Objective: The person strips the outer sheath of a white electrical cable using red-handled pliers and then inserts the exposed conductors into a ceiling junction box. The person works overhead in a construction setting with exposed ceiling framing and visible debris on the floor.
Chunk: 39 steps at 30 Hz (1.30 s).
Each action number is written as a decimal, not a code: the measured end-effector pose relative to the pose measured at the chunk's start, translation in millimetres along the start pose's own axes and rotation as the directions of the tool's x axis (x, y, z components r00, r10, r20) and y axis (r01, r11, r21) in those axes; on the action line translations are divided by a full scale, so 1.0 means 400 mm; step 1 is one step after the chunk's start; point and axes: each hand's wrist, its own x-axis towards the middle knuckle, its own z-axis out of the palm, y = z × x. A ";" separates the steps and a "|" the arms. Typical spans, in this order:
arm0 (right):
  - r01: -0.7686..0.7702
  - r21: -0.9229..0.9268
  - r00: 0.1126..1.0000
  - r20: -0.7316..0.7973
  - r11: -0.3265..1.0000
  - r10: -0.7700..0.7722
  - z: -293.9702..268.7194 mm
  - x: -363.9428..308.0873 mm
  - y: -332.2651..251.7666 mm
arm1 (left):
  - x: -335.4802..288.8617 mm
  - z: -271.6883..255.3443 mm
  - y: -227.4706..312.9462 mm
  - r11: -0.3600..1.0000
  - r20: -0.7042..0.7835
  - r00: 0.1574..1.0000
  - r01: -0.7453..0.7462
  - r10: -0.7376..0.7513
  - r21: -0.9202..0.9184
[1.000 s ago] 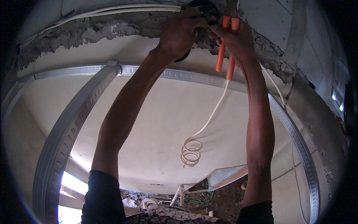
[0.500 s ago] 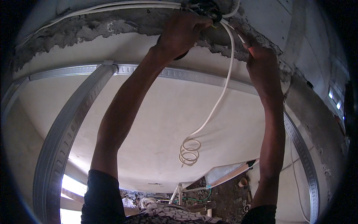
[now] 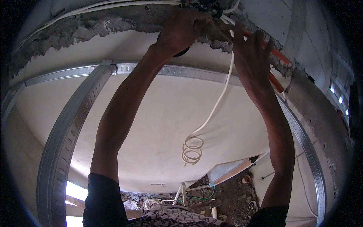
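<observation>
Overhead, a dark round electrical box [image 3: 208, 6] sits in the rough wall strip, with white cables running into it. My left hand [image 3: 183, 32] is raised just below the box, its fingers pinched together; what they hold is too dark to make out. In my right hand [image 3: 251, 51] is a pair of pliers with orange-red handles [image 3: 280, 56], one handle on each side of the fingers. The pliers' jaws point toward my left fingertips, and their tips are hard to see. A white cable [image 3: 223, 94] hangs from the box between my arms, ending in a loose coil [image 3: 193, 151].
Metal studs [image 3: 75, 132] and a metal track [image 3: 196, 75] cross in front of a pale board [image 3: 159, 121]. White cables [image 3: 113, 5] run along the upper left. Below lie rubble, a green hose [image 3: 200, 197], a cable bundle [image 3: 151, 204] and a small pot [image 3: 246, 178].
My right hand has moved left and up toward my left fingertips, and the pliers' handles now show spread apart. My left hand stays by the box; the hanging cable is almost unmoved.
</observation>
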 end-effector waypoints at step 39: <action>-0.330 0.835 0.855 0.462 0.441 -0.235 -0.032 0.071 0.138 | 0.013 0.003 -0.019 0.999 0.053 0.998 0.029 -0.030 0.024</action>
